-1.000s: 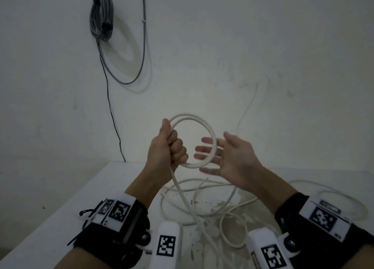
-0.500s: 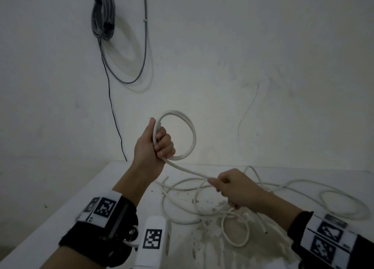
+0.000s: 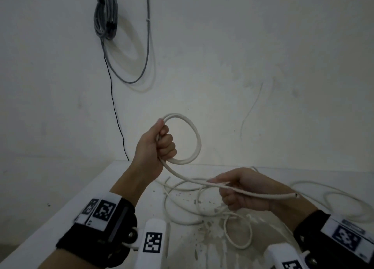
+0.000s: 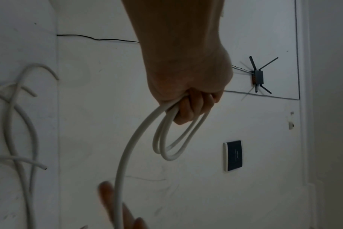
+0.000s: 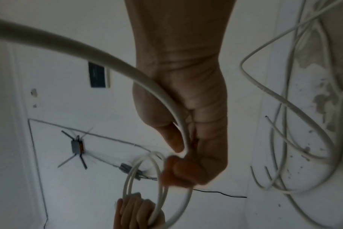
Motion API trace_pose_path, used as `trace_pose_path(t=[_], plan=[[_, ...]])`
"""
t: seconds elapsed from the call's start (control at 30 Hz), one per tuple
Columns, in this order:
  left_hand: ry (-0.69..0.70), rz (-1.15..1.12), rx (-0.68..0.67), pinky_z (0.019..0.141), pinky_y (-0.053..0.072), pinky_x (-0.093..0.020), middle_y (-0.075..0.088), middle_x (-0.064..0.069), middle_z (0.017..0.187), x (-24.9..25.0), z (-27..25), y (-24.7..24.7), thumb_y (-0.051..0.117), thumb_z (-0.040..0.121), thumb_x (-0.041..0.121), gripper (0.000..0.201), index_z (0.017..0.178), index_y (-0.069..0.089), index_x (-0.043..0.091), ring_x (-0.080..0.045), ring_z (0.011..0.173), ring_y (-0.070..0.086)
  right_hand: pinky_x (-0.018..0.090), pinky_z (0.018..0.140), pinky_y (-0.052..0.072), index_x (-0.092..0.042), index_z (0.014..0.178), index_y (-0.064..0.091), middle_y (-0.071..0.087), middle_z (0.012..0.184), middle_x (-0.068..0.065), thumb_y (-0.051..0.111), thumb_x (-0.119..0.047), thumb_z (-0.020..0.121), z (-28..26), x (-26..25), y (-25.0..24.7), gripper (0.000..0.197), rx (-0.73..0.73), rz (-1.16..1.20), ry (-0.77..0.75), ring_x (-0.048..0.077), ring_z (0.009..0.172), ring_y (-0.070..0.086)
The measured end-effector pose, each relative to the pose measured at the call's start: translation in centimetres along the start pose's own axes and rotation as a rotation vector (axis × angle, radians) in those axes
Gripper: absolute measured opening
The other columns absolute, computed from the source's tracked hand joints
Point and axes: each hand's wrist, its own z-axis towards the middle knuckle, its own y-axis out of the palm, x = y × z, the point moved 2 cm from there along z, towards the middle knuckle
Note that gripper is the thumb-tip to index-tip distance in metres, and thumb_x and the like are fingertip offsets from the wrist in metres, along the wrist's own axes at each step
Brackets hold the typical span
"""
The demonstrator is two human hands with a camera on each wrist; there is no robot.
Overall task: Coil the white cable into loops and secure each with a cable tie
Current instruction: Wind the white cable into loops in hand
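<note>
Gripping a small coil of the white cable [image 3: 196,139], the left hand [image 3: 156,147] holds it raised above the surface [image 3: 66,208], fingers clenched round the gathered loops. From this grip a free length of cable runs down and rightward to the right hand [image 3: 245,190], which pinches it between thumb and curled fingers; the cut end projects beyond that hand. More loose white cable lies tangled on the surface beneath both hands.

Smooth matt white cable [image 3: 197,145] (plastic-looking sheath), table [image 3: 66,212] – white, stained, paint flaking
</note>
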Motion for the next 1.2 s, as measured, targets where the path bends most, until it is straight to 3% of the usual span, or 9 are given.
trace_pose_path(t=[0.1,0.2,0.27,0.37,0.5,0.63,0.87,1.0,1.2], plan=[[0.003,-0.037,0.074,0.035,0.014,-0.017,0.022,0.011,0.035,0.0,0.0,-0.6,0.034,0.098,0.032,0.041,0.06,0.03,0.018,-0.003,0.03,0.015,0.041,0.064,0.056,0.007,0.103,0.062,0.061,0.075,0.025,0.054,-0.021,0.074,-0.1,-0.5,-1.1,0.041,-0.104,0.271,-0.233,0.039,0.075,0.066],[-0.01,-0.076,0.108,0.035,0.013,-0.017,0.021,0.011,0.035,-0.4,0.1,-1.1,0.034,0.098,0.032,0.04,0.061,0.03,0.018,-0.002,0.028,0.018,0.052,0.076,0.055,0.011,0.109,0.062,0.062,0.098,0.032,0.048,-0.021,0.074,-0.2,-0.8,-1.4,0.049,-0.182,0.516,-0.428,0.049,0.104,0.06],[-0.04,-0.067,0.085,0.035,0.013,-0.018,0.022,0.011,0.035,-0.8,-0.1,-0.9,0.034,0.098,0.033,0.04,0.061,0.031,0.018,-0.003,0.029,0.015,0.043,0.07,0.057,0.007,0.11,0.058,0.064,0.088,0.024,0.04,-0.019,0.083,0.1,-1.1,-0.9,0.041,-0.074,0.466,-0.486,0.042,0.096,0.065],[-0.137,-0.063,0.002,0.035,0.011,-0.018,0.017,0.01,0.036,-1.4,-0.6,-0.3,0.035,0.096,0.034,0.04,0.059,0.032,0.018,-0.009,0.038,0.004,0.027,0.054,0.048,-0.001,0.096,0.061,0.05,0.055,0.003,0.041,-0.022,0.098,0.8,-1.4,-0.9,0.03,0.27,0.139,-0.524,0.02,0.06,0.06],[-0.296,-0.092,-0.115,0.035,0.007,-0.016,0.007,0.008,0.044,-1.9,-1.4,0.3,0.042,0.084,0.035,0.037,0.051,0.04,0.018,-0.009,0.038,0.003,0.029,0.063,0.049,-0.01,0.083,0.07,0.063,0.08,0.005,0.048,-0.025,0.097,1.1,-1.6,-1.1,0.03,0.512,-0.207,-0.569,0.018,0.077,0.061],[-0.389,-0.094,-0.153,0.035,0.006,-0.014,0.006,0.008,0.047,-2.6,-1.7,0.5,0.042,0.083,0.034,0.037,0.049,0.041,0.018,-0.009,0.037,0.002,0.039,0.076,0.057,-0.004,0.088,0.069,0.071,0.087,0.015,0.045,-0.013,0.097,0.7,-1.4,0.4,0.028,0.415,-0.094,-0.669,0.026,0.085,0.069],[-0.57,0.001,-0.255,0.032,0.012,-0.011,0.009,0.009,0.047,-3.9,-2.6,0.8,0.042,0.085,0.036,0.036,0.053,0.041,0.019,-0.007,0.036,0.004,0.025,0.042,0.043,-0.009,0.11,0.065,0.067,0.076,0.009,0.044,-0.011,0.097,0.6,-1.1,1.5,0.025,0.241,-0.081,-0.709,0.015,0.049,0.052],[-0.627,0.04,-0.28,0.032,0.012,-0.012,0.009,0.009,0.046,-4.1,-2.8,0.9,0.042,0.084,0.036,0.036,0.052,0.042,0.02,-0.007,0.036,0.005,0.023,0.039,0.039,-0.017,0.119,0.063,0.043,0.063,0.0,0.047,-0.016,0.096,0.9,-0.6,2.0,0.027,0.224,-0.261,-0.744,0.011,0.04,0.038],[-0.748,-0.02,-0.411,0.034,0.016,-0.014,0.014,0.009,0.045,-4.4,-2.7,0.3,0.037,0.086,0.054,0.047,0.058,0.041,0.017,-0.006,0.035,0.009,0.026,0.042,0.046,-0.032,0.107,0.067,0.041,0.055,-0.003,0.051,-0.018,0.092,0.3,-0.1,1.9,0.026,0.133,-0.375,-0.755,0.015,0.038,0.043]])
